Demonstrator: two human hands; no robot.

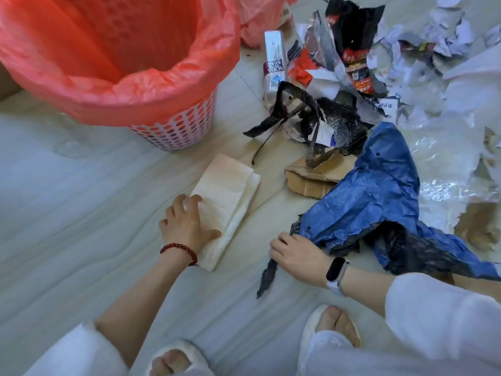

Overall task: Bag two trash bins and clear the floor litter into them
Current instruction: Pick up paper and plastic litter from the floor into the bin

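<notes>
A pink perforated bin [179, 128] lined with a red plastic bag [113, 58] stands at the upper left. My left hand [187, 226] rests on the near end of a folded cream paper towel [230, 196] lying on the floor, fingers spread over it. My right hand [298, 256] grips the edge of a torn blue-and-black plastic wrapper [374, 202] to the right. A dark strip of that wrapper hangs out below my fingers.
A litter pile fills the upper right: black mesh scraps [320, 118], a cardboard piece [309, 177], a white wrapper pack [275, 63], a black snack bag [355, 50], crumpled white paper [444, 36]. More pink plastic [260, 20] lies behind the bin. My slippered feet are at the bottom edge.
</notes>
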